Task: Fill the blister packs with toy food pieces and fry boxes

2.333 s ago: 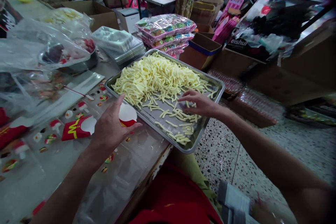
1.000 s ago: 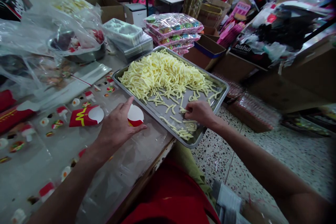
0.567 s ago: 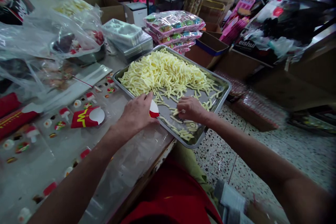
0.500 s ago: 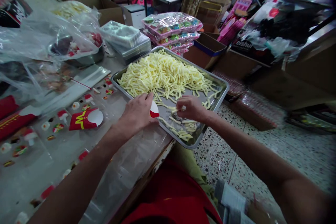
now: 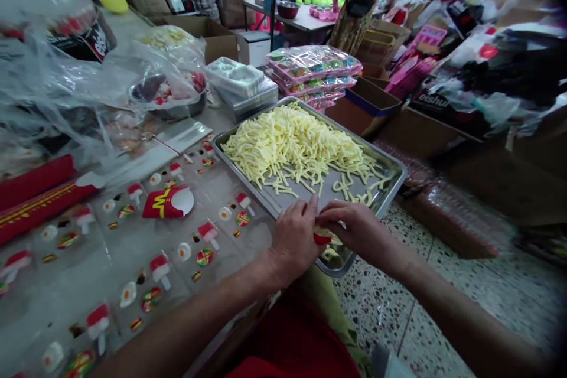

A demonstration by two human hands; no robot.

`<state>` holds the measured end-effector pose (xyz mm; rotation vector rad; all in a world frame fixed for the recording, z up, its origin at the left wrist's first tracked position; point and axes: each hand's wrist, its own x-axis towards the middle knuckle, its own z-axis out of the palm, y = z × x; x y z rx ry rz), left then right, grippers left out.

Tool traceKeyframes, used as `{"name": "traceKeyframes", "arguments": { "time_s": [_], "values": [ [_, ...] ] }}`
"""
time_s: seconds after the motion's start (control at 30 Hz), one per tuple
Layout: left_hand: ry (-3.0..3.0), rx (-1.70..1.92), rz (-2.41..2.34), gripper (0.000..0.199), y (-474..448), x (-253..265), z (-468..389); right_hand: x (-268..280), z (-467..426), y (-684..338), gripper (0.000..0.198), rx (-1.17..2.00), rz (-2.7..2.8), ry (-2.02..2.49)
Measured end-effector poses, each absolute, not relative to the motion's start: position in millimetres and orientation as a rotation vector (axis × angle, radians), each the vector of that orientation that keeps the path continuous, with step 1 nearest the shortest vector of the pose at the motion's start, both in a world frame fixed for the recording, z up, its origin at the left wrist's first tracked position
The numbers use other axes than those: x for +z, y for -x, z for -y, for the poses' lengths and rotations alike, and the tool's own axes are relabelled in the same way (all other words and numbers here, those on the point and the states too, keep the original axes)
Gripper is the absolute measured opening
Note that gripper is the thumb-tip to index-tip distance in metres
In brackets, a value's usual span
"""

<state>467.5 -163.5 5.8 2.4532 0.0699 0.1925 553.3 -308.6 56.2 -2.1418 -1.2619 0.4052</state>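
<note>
My left hand (image 5: 295, 236) is closed around a small red and white fries carton (image 5: 322, 239), mostly covered by the fingers, at the tray's near edge. My right hand (image 5: 352, 224) meets it at the carton's mouth, fingers pinched over pale yellow strips shaped like fries; the fingertips are partly hidden. Below both hands lies a metal tray (image 5: 394, 184), with a heap of the same fries (image 5: 292, 136) toward its far side and a few loose ones nearer. A flat red carton with a yellow mark (image 5: 166, 202) rests on the table to the left.
Clear plastic packs with small toy foods (image 5: 206, 242) cover the table at left. Stacked red cartons (image 5: 48, 201) lie beyond them. A metal bowl (image 5: 188, 107), clear trays (image 5: 234, 77) and pink packs (image 5: 312, 65) stand behind. A person (image 5: 361, 6) is at a far table.
My right hand has come from the loose fries in the tray to the carton in my left hand. Both hands are now together near the tray's close corner. The camera view has shifted.
</note>
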Motion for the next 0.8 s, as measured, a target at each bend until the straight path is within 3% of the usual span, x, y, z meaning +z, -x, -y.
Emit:
{"name": "traceKeyframes", "arguments": {
  "time_s": [0.1, 0.23, 0.37, 0.47, 0.8],
  "values": [
    [-2.378, 0.254, -0.043, 0.080, -466.3, 4.7, 154.9, 45.6, 297.3, -544.0, 0.010, 0.380, 0.933, 2.019],
    [-2.351, 0.345, -0.031, 0.079, -448.5, 6.8, 113.9, 48.2, 266.0, -562.1, 0.004, 0.437, 1.047, 1.873],
    [-2.443, 0.380, -0.277, 0.086, -412.6, 16.4, 61.2, 40.1, 230.4, -604.9, 0.027, 0.169, 1.410, 2.209],
    [-2.489, 0.408, -0.404, 0.086, -391.5, 20.7, 32.1, 25.2, 207.3, -620.2, 0.035, 0.195, 1.725, 2.495],
    [-2.584, 0.236, -0.253, 0.091, -409.3, 31.0, 25.6, -7.5, 200.4, -597.2, 0.021, 0.202, 1.567, 2.699]
  ]
}}
